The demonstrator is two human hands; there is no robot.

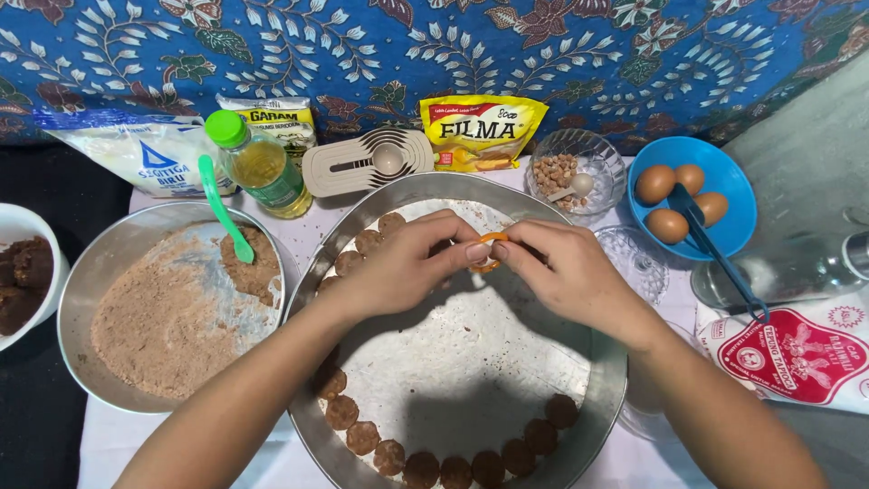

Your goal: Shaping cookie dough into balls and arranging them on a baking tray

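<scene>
My left hand and my right hand meet over the far half of a large round metal tray. Together their fingertips pinch a small orange ring-shaped piece held just above the tray. Round brown dough discs line the tray's near rim, and a few more discs sit along its far left rim, partly behind my left hand.
Left of the tray stands a metal bowl of brown dough with a green spoon. Behind are an oil bottle, a yellow packet, a glass bowl of nuts and a blue bowl of eggs. A white bowl sits far left.
</scene>
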